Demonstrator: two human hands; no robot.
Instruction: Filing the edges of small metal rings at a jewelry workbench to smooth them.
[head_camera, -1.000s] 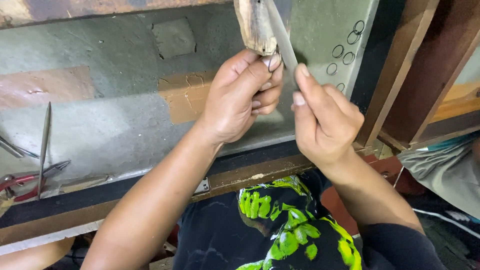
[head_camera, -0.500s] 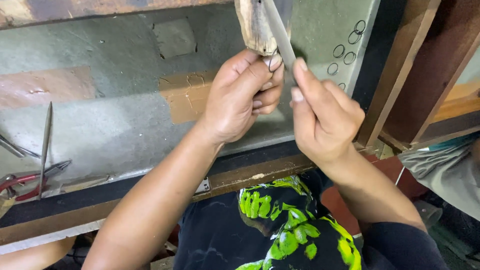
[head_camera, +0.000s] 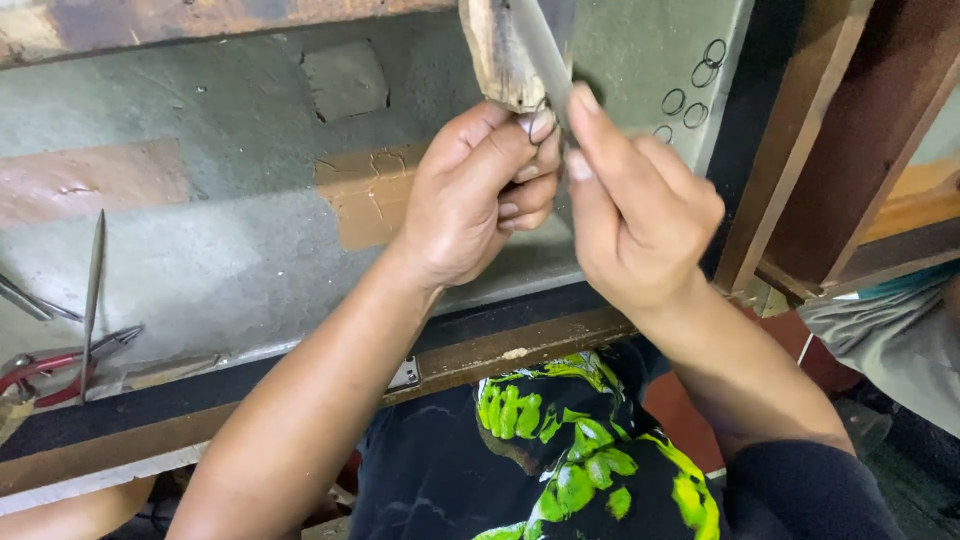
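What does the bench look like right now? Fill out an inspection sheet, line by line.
Surface: worn grey-green bench top with brown patches and a wooden front edge.
Job's things: wooden block with a flat metal file laid against it; a small ring-like piece seems pinched below, too small to tell.
Clutter: red-handled pliers, long tweezers, small wire rings.
Hands: left hand and right hand meet under the block, fingers pinched.
Cables: nothing seen.
Surroundings: wooden frame at right; black shirt with green print.

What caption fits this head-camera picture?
Left hand and right hand work a metal blade against a wooden peg above a workbench.
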